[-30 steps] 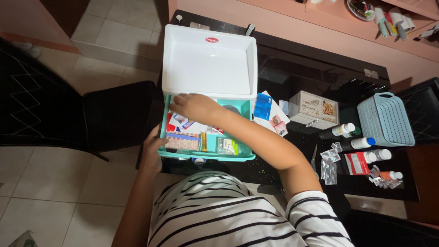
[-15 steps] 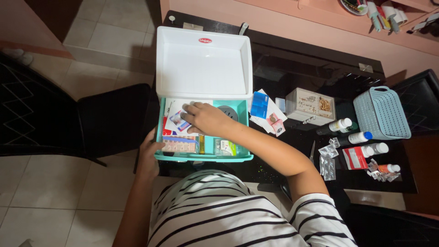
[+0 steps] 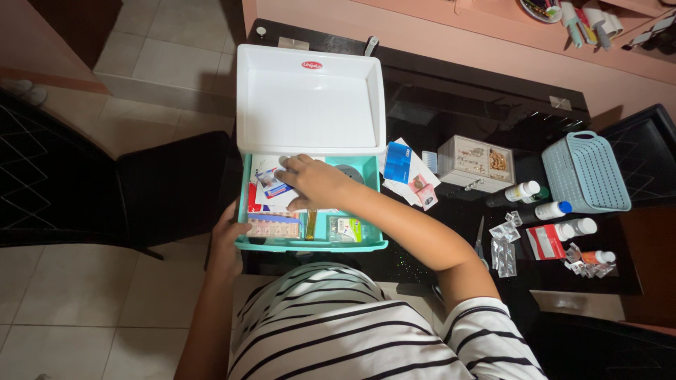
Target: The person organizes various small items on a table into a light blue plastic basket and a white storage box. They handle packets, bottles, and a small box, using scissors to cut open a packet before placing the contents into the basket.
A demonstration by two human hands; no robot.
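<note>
The right hand (image 3: 315, 181) is lying palm-down inside the teal box (image 3: 373, 211), fingers spread loosely and pressing on a pile of paper packets (image 3: 271, 184) at the box's ten o'clock corner; it is clamped on nothing that can be seen. The left hand (image 3: 229, 239) is gripping the box's outer wall at eight o'clock, with its thumb curling over the rim. The box is sitting on the dark table (image 3: 458, 119), right in front of the striped shirt (image 3: 352, 324). Its white lid (image 3: 310, 98) is standing open toward twelve o'clock. Along the box's six o'clock edge a pink blister strip (image 3: 273, 226), a thin yellow tube (image 3: 310, 224) and a small green packet (image 3: 347, 227) are lying side by side. At three o'clock from the box, blue and white cards (image 3: 401, 165) are lying beside a small clear organiser (image 3: 475, 163). Farther toward three o'clock, white bottles (image 3: 556, 210) are lying near a pale blue basket (image 3: 589, 172). A black chair (image 3: 169, 186) is standing at nine o'clock.
</note>
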